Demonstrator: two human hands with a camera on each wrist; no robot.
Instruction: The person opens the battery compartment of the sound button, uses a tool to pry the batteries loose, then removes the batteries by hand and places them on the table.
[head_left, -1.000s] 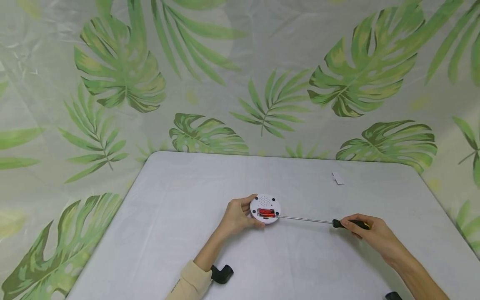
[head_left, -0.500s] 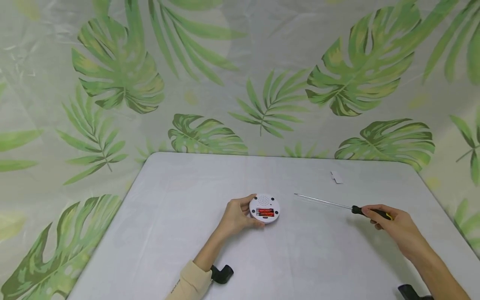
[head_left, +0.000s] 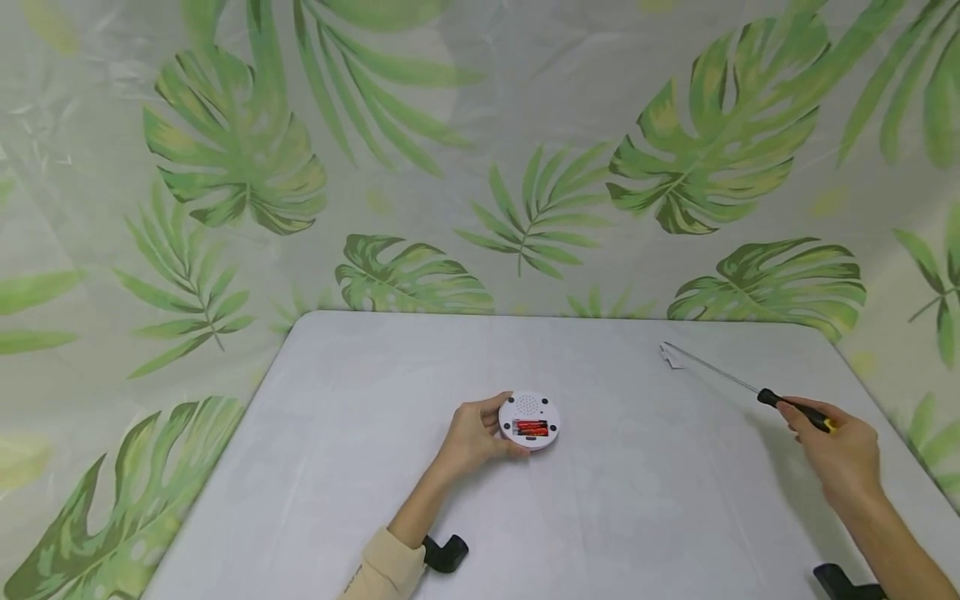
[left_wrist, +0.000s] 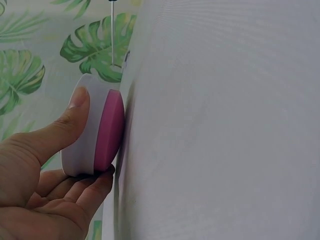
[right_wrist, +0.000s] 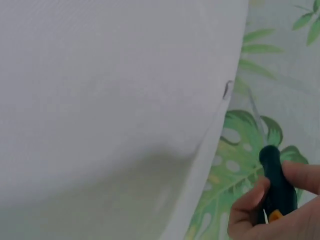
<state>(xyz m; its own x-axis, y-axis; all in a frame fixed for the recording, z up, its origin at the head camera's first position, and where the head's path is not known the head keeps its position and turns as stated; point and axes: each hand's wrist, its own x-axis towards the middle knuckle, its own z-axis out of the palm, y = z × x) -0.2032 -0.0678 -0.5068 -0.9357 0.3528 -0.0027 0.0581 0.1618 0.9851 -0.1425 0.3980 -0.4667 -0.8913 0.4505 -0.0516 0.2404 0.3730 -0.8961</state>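
Note:
A round white device [head_left: 528, 407] with a pink underside lies at mid-table, its speaker holes and open battery bay facing up. Red batteries [head_left: 531, 427] sit in that bay. My left hand [head_left: 471, 433] grips the device at its left rim, thumb on the near side; the pink part [left_wrist: 109, 131] shows in the left wrist view. Out to the right, my right hand [head_left: 840, 450] holds a screwdriver [head_left: 797, 408] by its black and yellow handle, raised over the table. Its shaft points to the back left, and the tip overlaps a small white piece [head_left: 672, 359] in the head view.
The white table [head_left: 360, 375] has rounded far corners, with a leaf-patterned sheet [head_left: 420, 192] hanging behind it. A black wrist mount [head_left: 446, 554] sits by the left forearm, and another black mount [head_left: 843, 579] is by the right one.
My right hand has drawn the screwdriver off the device and carried it right and back, so its tip now appears by the small white piece. The left hand and device have stayed in place.

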